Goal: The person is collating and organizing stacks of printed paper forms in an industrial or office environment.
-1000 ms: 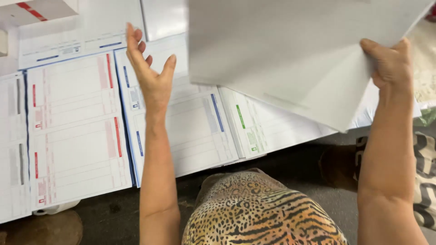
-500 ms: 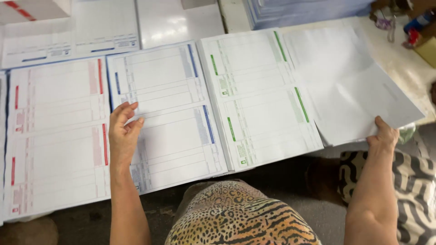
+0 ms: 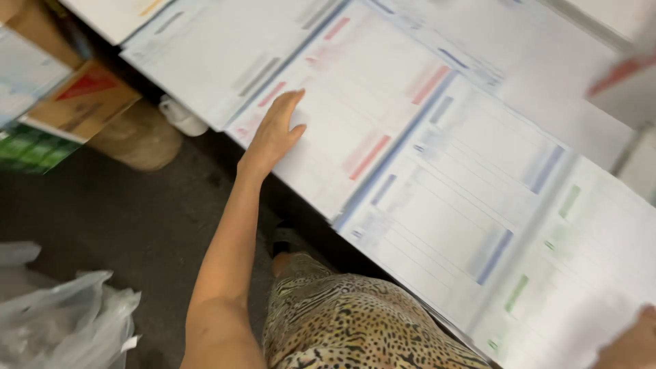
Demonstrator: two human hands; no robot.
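Large printed sheets lie side by side on a table, seen tilted and blurred. My left hand (image 3: 277,130) rests flat, fingers together, on the near edge of the sheet with red markings (image 3: 369,102). Beside it lie a sheet with blue markings (image 3: 465,184) and one with green markings (image 3: 581,273). Only a sliver of my right hand (image 3: 632,345) shows at the bottom right corner, at the near edge of the green-marked sheet; whether it grips anything cannot be seen.
A grey-marked sheet (image 3: 205,61) lies at the far left of the row. Cardboard boxes (image 3: 82,102) and a brown cylinder (image 3: 133,137) stand on the dark floor at left. A clear plastic bag (image 3: 65,321) sits at the bottom left.
The view has swung left and tilted. My left hand has moved from the blue-marked sheet to the red-marked one. The large blank sheet my right hand laid down is out of view.
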